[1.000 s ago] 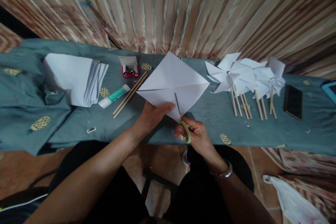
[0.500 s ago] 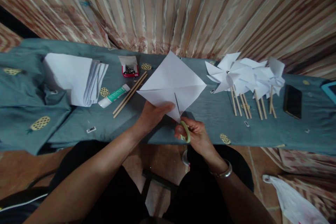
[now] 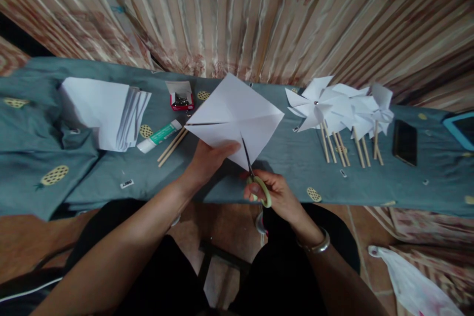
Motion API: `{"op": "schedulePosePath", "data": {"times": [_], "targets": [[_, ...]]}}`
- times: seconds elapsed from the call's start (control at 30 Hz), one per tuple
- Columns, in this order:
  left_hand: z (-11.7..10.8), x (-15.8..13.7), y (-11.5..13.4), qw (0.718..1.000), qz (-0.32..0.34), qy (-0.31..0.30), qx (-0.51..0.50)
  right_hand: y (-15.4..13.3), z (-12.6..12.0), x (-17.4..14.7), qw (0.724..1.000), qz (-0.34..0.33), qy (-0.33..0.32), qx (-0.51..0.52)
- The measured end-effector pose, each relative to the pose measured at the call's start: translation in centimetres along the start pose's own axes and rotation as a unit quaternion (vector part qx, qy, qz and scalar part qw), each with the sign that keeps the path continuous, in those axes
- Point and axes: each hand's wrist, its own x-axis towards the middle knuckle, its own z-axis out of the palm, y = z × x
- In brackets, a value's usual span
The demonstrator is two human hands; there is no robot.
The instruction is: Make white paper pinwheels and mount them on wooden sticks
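A square white sheet of paper [image 3: 237, 103] is held corner-down above the table by my left hand [image 3: 213, 160], thumb on top and the other fingers hidden beneath. A slit runs inward from its left corner. My right hand [image 3: 276, 190] grips scissors [image 3: 263, 192] with pale green handles; their dark blades lie at the paper's near corner, pointing toward its middle. Just left of the sheet are two wooden sticks [image 3: 171, 148], a glue stick [image 3: 160, 136] and a small red box [image 3: 181, 99] of metal pins, its lid up.
White paper pinwheels [image 3: 336, 103] lie on the right, with several wooden sticks [image 3: 342, 149] below them. Beyond is a dark phone [image 3: 405, 142] and a blue-edged device [image 3: 461, 131]. A stack of white paper [image 3: 107, 111] sits left on the green tablecloth [image 3: 92, 182]. A curtain [image 3: 237, 19] hangs behind.
The paper has shifted slightly left and tilted, so the slit at its left corner shows wider. More of the scissors' blades now shows over the near corner.
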Motion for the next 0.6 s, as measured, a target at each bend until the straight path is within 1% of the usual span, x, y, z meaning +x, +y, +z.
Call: {"op": "schedulePosePath", "data": {"times": [0.2, 0.3, 0.4, 0.47, 0.5, 0.6], "targets": [[-0.8, 0.5, 0.8, 1.000, 0.006, 0.001, 0.004, -0.1, -1.7, -1.2, 0.999, 0.008, -0.020, -0.030], [-1.2, 0.5, 0.8, 1.000, 0.011, -0.002, 0.000, -0.7, -3.2, -2.0, 0.999, 0.015, -0.013, -0.042], [-1.5, 0.5, 0.7, 1.000, 0.004, -0.001, 0.012, -1.3, -4.9, -2.7, 0.997, 0.020, 0.006, -0.076], [-1.6, 0.4, 0.8, 1.000, -0.003, -0.013, 0.024, -1.4, -5.8, -2.9, 0.995, 0.013, 0.038, -0.090], [-1.6, 0.3, 0.8, 0.999, -0.009, -0.021, 0.032, -1.4, -6.2, -2.9, 0.994, 0.002, 0.068, -0.089], [-1.4, -0.3, 0.9, 0.996, -0.034, -0.059, 0.055, -1.3, -6.9, -2.3, 0.978, -0.046, 0.197, -0.051]]}}
